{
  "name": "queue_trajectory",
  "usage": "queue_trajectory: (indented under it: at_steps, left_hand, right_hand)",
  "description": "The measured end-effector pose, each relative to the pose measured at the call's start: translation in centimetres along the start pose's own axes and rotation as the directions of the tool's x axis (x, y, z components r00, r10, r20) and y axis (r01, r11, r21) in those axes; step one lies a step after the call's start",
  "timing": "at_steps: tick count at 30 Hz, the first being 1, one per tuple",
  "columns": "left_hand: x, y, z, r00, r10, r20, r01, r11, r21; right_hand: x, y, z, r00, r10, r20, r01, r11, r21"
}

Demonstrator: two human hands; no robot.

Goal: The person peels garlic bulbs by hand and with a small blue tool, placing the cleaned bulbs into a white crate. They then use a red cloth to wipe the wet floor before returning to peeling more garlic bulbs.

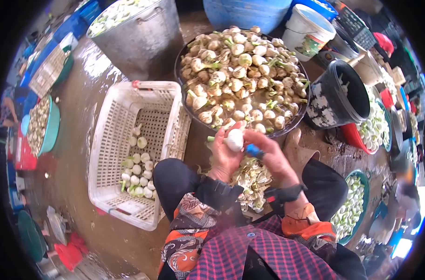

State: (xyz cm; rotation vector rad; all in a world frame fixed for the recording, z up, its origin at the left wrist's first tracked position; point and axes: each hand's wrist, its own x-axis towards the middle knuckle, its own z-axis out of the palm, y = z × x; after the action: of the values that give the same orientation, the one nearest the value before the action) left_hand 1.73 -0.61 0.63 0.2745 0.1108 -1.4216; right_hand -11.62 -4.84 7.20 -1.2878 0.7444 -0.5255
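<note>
Garlic bulb (234, 140), pale and stemmed, is pinched in the left hand (225, 158) above scattered peelings (252, 182); the right hand (274, 156) curls close against it, beside something blue (254, 150) (tool or finger wrap, and whether gripped, I cannot tell). Peeling appears to be the step; the next move calls for a steady left-hand hold. Farther off stand a white crate (106, 140) and a dark tub (179, 88) of browner bulbs; the blurred outskirts are cut off by darkness.
</note>
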Motion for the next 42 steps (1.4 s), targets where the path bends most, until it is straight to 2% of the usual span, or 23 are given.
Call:
queue_trajectory:
  at_steps: [2, 4, 6, 8, 10, 13, 16, 19, 20, 23, 24, 25, 27, 28, 30, 32, 33, 34, 35, 36, 38, 40, 42]
  left_hand:
    - [0.1, 0.1, -0.5, 0.999, -0.031, -0.029, 0.033, 0.997, 0.072]
    - [0.1, 0.6, -0.5, 0.989, 0.091, -0.119, -0.065, 0.976, 0.206]
    - [-0.6, 2.0, 1.7, 0.946, 0.136, -0.294, -0.106, 0.988, 0.113]
    - [-1.5, 4.8, 3.0, 0.978, 0.146, 0.152, -0.074, 0.914, -0.4]
    - [-3.6, 8.2, 6.2, 0.912, 0.407, -0.055, -0.389, 0.813, -0.433]
    - [-5.2, 10.4, 7.7, 0.861, 0.493, 0.124, -0.417, 0.825, -0.382]
    - [-3.9, 6.7, 7.1, 0.952, 0.303, 0.033, -0.296, 0.946, -0.133]
    - [-1.8, 2.0, 2.1, 0.972, 0.096, -0.216, -0.007, 0.924, 0.382]
    - [-1.6, 0.6, 1.7, 0.911, 0.112, -0.396, 0.103, 0.87, 0.482]
    - [-1.0, -0.5, 0.7, 0.914, 0.006, -0.405, 0.219, 0.834, 0.506]
    - [-0.7, -1.3, 0.9, 0.923, 0.031, -0.383, 0.212, 0.789, 0.576]
    - [-0.3, -1.7, 1.1, 0.926, 0.099, -0.365, 0.178, 0.737, 0.651]
    - [0.9, -3.0, 0.2, 0.97, 0.147, -0.192, 0.027, 0.726, 0.687]
    - [1.2, -4.1, -0.9, 0.979, 0.201, -0.018, -0.128, 0.686, 0.716]
    - [0.7, -4.6, -0.4, 0.883, 0.425, 0.201, -0.329, 0.253, 0.91]
    - [1.8, -4.9, -2.7, 0.898, 0.372, 0.234, -0.279, 0.071, 0.958]
    - [1.0, -4.0, -1.7, 0.919, 0.361, 0.159, -0.229, 0.16, 0.96]
    - [0.2, -3.3, -0.6, 0.939, 0.332, 0.089, -0.179, 0.252, 0.951]
    - [0.7, -4.1, -2.2, 0.76, 0.514, 0.397, -0.442, -0.037, 0.896]
    - [0.2, -3.2, -1.1, 0.747, 0.493, 0.445, -0.471, -0.079, 0.878]
    - [-1.1, -2.4, 0.3, 0.84, 0.387, 0.379, -0.42, 0.021, 0.908]
    - [-1.3, -1.9, 0.3, 0.832, 0.428, 0.353, -0.398, 0.016, 0.917]
    - [-1.0, -1.8, -0.6, 0.813, 0.446, 0.373, -0.422, 0.01, 0.907]
  right_hand:
    - [0.9, 1.4, 2.0, 0.99, -0.092, -0.105, 0.075, 0.985, -0.152]
    - [0.5, 1.6, 1.5, 0.986, 0.12, -0.117, -0.135, 0.982, -0.13]
    - [1.1, 3.2, -0.2, 0.986, 0.072, -0.153, -0.111, 0.957, -0.268]
    - [1.9, 3.8, -2.9, 0.972, -0.035, -0.231, -0.093, 0.848, -0.522]
    - [4.5, 3.6, -6.2, 0.944, -0.213, -0.251, -0.029, 0.706, -0.707]
    - [9.2, 5.1, -8.9, 0.916, -0.399, 0.043, 0.237, 0.451, -0.861]
    - [13.3, 8.6, -9.4, 0.911, -0.296, 0.289, 0.329, 0.097, -0.939]
    - [14.5, 8.1, -8.2, 0.974, -0.17, 0.147, 0.158, 0.054, -0.986]
    - [14.4, 8.4, -8.2, 0.964, -0.235, 0.124, 0.144, 0.067, -0.987]
    - [13.6, 7.6, -9.0, 0.955, -0.293, -0.052, -0.018, 0.115, -0.993]
    - [13.4, 8.0, -10.2, 0.94, -0.295, -0.17, -0.084, 0.284, -0.955]
    - [11.7, 7.3, -10.6, 0.887, -0.118, -0.445, -0.207, 0.761, -0.615]
    - [8.8, 1.9, -8.1, 0.908, 0.076, -0.412, -0.238, 0.903, -0.358]
    - [8.3, 4.6, -8.5, 0.963, 0.044, -0.266, -0.043, 0.999, 0.01]
    - [6.5, 5.9, -7.6, 0.99, -0.027, -0.138, 0.048, 0.987, 0.153]
    - [4.9, 6.7, -6.5, 0.997, -0.076, -0.033, 0.08, 0.986, 0.146]
    - [5.0, 7.4, -7.1, 0.999, -0.026, -0.029, 0.029, 0.995, 0.098]
    - [4.5, 5.9, -4.7, 0.975, -0.173, -0.137, 0.124, 0.943, -0.309]
    - [4.5, 6.8, -4.6, 0.985, -0.101, -0.14, 0.108, 0.993, 0.047]
    - [4.6, 8.3, -5.4, 0.994, -0.02, -0.111, 0.063, 0.916, 0.395]
    - [5.9, 9.2, -6.5, 0.998, 0.061, -0.013, -0.05, 0.906, 0.42]
    - [4.9, 9.4, -5.8, 0.969, -0.248, 0.015, 0.248, 0.969, -0.004]
    - [4.4, 9.3, -5.1, 0.96, -0.274, -0.06, 0.272, 0.962, -0.037]
